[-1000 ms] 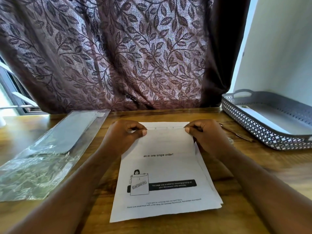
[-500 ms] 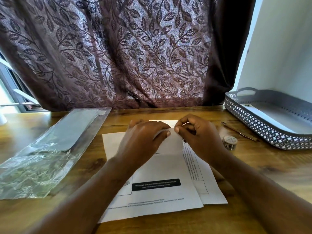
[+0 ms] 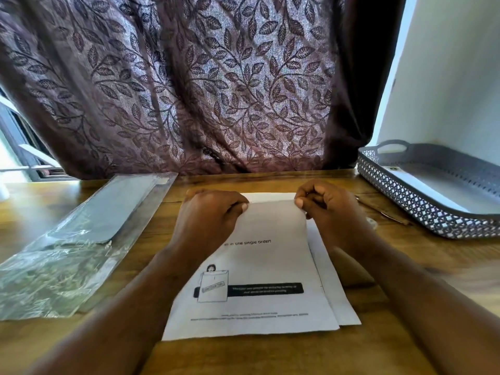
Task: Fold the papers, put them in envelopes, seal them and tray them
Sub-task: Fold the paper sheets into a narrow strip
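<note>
A small stack of printed white papers [image 3: 259,272] lies on the wooden table in front of me. The top sheet shows a line of text, a cartoon figure and a black bar. My left hand [image 3: 211,220] pinches the far left corner of the top sheet. My right hand [image 3: 327,212] pinches its far right corner. Another sheet's edge [image 3: 338,296] sticks out on the right beneath it. A clear plastic pack of envelopes [image 3: 81,239] lies to the left. A grey perforated tray [image 3: 430,201] stands at the right.
A patterned curtain [image 3: 189,90] hangs along the table's far edge. A thin metal tool [image 3: 384,212] lies between my right hand and the tray. A small round object [image 3: 372,222] peeks out beside my right wrist. A white wall rises behind the tray.
Half a second ago my hands were close together over skewed sheets. Now they are apart at the top sheet's far corners, and the sheets lie straight again.
</note>
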A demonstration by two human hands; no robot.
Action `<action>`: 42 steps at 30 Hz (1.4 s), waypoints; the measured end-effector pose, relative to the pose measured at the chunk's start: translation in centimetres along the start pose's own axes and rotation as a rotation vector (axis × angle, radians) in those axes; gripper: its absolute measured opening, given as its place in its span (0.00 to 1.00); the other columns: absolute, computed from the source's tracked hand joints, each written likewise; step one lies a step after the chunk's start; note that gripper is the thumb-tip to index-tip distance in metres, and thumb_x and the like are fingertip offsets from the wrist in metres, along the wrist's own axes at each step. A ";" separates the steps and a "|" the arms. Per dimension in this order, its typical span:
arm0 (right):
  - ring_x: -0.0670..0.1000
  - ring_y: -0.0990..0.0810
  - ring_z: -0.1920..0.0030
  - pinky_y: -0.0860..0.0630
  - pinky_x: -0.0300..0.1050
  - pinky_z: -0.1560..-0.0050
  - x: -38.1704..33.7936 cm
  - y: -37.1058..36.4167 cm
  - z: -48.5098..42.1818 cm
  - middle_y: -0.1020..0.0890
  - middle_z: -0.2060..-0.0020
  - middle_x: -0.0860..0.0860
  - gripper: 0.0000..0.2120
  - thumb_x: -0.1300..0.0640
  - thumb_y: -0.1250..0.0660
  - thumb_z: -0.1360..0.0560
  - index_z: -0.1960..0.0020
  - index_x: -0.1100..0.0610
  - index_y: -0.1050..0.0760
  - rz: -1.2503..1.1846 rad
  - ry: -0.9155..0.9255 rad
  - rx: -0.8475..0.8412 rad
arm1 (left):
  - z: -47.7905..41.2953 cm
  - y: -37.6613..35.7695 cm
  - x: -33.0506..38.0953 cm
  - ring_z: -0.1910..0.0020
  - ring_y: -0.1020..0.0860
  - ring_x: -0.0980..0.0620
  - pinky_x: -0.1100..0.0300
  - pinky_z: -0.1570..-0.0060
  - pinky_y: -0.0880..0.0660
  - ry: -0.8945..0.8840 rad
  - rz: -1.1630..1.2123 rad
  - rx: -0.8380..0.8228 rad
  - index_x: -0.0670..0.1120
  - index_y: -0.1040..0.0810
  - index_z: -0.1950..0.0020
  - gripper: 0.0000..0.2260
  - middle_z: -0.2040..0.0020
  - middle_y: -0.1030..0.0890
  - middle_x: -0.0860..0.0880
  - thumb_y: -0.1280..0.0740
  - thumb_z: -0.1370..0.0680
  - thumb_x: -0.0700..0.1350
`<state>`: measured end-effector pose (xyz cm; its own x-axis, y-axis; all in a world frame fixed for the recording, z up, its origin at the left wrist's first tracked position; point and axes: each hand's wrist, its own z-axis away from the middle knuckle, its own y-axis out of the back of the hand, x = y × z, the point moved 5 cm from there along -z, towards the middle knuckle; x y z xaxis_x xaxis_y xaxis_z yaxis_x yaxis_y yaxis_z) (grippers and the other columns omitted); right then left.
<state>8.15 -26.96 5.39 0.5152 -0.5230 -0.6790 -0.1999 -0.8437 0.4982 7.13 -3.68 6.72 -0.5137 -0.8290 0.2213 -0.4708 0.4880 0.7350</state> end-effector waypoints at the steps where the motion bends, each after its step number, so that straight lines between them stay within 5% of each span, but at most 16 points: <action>1: 0.48 0.17 0.60 0.17 0.50 0.58 0.4 0.3 -0.1 0.16 0.61 0.47 0.05 0.60 0.30 0.22 0.55 0.51 0.21 -0.011 -0.023 0.012 | 0.0 0.1 -0.5 0.64 0.20 0.58 0.60 0.61 0.25 0.020 -0.003 0.005 0.53 0.15 0.51 0.11 0.59 0.14 0.56 0.36 0.22 0.52; 7: 0.48 0.16 0.60 0.16 0.51 0.58 1.7 1.7 -0.4 0.15 0.62 0.47 0.09 0.59 0.31 0.21 0.57 0.47 0.23 0.025 -0.083 0.057 | 0.0 0.3 -4.6 0.64 0.21 0.53 0.56 0.62 0.23 0.177 0.018 0.021 0.52 0.16 0.53 0.08 0.60 0.15 0.54 0.34 0.23 0.51; 13: 0.51 0.16 0.60 0.16 0.56 0.57 1.8 1.6 -0.5 0.16 0.62 0.48 0.11 0.59 0.31 0.21 0.59 0.46 0.24 0.051 -0.114 0.053 | 0.1 0.4 -5.8 0.62 0.22 0.60 0.60 0.61 0.26 0.269 0.158 0.010 0.48 0.15 0.53 0.03 0.59 0.17 0.54 0.29 0.22 0.43; 18: 0.53 0.15 0.60 0.17 0.63 0.56 2.9 1.5 -0.4 0.13 0.62 0.51 0.03 0.55 0.30 0.21 0.54 0.51 0.21 -0.039 -0.218 0.051 | -0.1 0.2 -6.3 0.61 0.21 0.63 0.58 0.58 0.25 0.285 0.264 -0.008 0.57 0.19 0.60 0.09 0.61 0.20 0.64 0.28 0.23 0.43; 20: 0.54 0.13 0.58 0.17 0.63 0.53 3.1 1.3 -0.4 0.12 0.60 0.50 0.07 0.49 0.28 0.23 0.49 0.52 0.20 -0.069 -0.231 0.021 | -0.1 0.2 -6.7 0.60 0.19 0.59 0.54 0.55 0.21 0.304 0.304 0.003 0.58 0.21 0.61 0.11 0.61 0.19 0.63 0.28 0.23 0.43; 23: 0.51 0.13 0.53 0.17 0.61 0.49 3.1 0.7 -0.3 0.12 0.54 0.48 0.13 0.51 0.26 0.25 0.42 0.52 0.21 -0.111 -0.262 -0.067 | 0.0 0.1 -7.2 0.59 0.17 0.50 0.47 0.54 0.19 0.358 0.360 0.029 0.52 0.19 0.58 0.06 0.59 0.17 0.54 0.29 0.22 0.43; 27: 0.49 0.13 0.51 0.16 0.58 0.48 3.3 0.4 -0.4 0.13 0.50 0.48 0.10 0.59 0.27 0.24 0.43 0.53 0.19 -0.123 -0.283 -0.068 | 0.4 -0.2 -7.0 0.51 0.16 0.46 0.55 0.55 0.17 0.493 0.675 0.010 0.48 0.20 0.51 0.02 0.53 0.15 0.49 0.31 0.21 0.45; 30: 0.50 0.13 0.52 0.16 0.55 0.48 3.1 0.6 -0.4 0.12 0.52 0.50 0.07 0.62 0.29 0.23 0.46 0.55 0.19 -0.289 -0.322 0.002 | 0.9 -1.8 -6.6 0.45 0.16 0.42 0.41 0.45 0.20 0.574 1.020 -0.171 0.47 0.24 0.38 0.16 0.44 0.15 0.45 0.31 0.24 0.49; 34: 0.50 0.12 0.52 0.15 0.48 0.50 2.9 0.7 -0.3 0.12 0.53 0.49 0.06 0.64 0.31 0.22 0.46 0.56 0.19 -0.430 -0.361 0.041 | 1.1 -2.5 -6.3 0.44 0.17 0.38 0.35 0.42 0.23 0.530 1.048 -0.233 0.42 0.25 0.34 0.18 0.42 0.16 0.40 0.33 0.23 0.46; 42: 0.66 0.16 0.47 0.22 0.70 0.43 3.4 0.0 -0.1 0.14 0.49 0.62 0.07 0.68 0.33 0.23 0.49 0.62 0.17 -0.688 -0.470 0.056 | 1.4 -2.3 -6.8 0.49 0.16 0.41 0.46 0.48 0.19 0.636 1.207 -0.088 0.45 0.20 0.42 0.12 0.45 0.15 0.41 0.37 0.21 0.33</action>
<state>9.92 -28.73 3.16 0.1385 0.1258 -0.9823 -0.0148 -0.9915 -0.1291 10.75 1.23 2.63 -0.1418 0.1026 0.9846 0.0900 0.9918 -0.0904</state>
